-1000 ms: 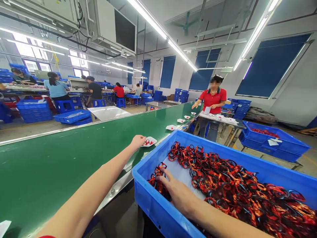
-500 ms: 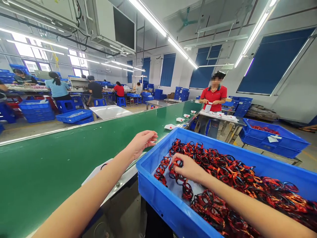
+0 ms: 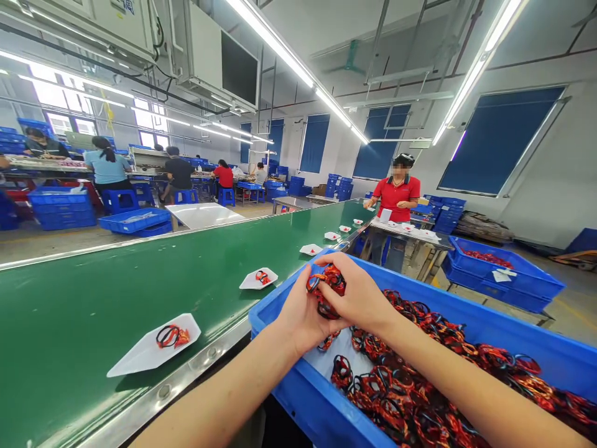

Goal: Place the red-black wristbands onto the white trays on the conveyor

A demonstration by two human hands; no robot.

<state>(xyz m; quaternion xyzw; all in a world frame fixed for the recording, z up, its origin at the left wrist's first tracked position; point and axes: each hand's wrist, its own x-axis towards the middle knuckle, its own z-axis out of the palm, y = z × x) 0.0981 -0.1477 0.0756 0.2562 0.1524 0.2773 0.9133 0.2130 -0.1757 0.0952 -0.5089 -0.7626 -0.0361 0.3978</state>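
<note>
Two hands (image 3: 359,298) now together, one band bundle (image 3: 326,287)

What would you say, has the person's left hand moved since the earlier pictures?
Yes. The left hand has moved rightward, off the green conveyor belt and over the blue crate, where it and the right hand hold red-and-black bands.

The left forearm (image 3: 219,392) and right forearm (image 3: 471,386) are bare, smooth and slender, tapering to the wrists. The left hand (image 3: 303,317) and right hand (image 3: 361,298) are likewise bare.
</note>
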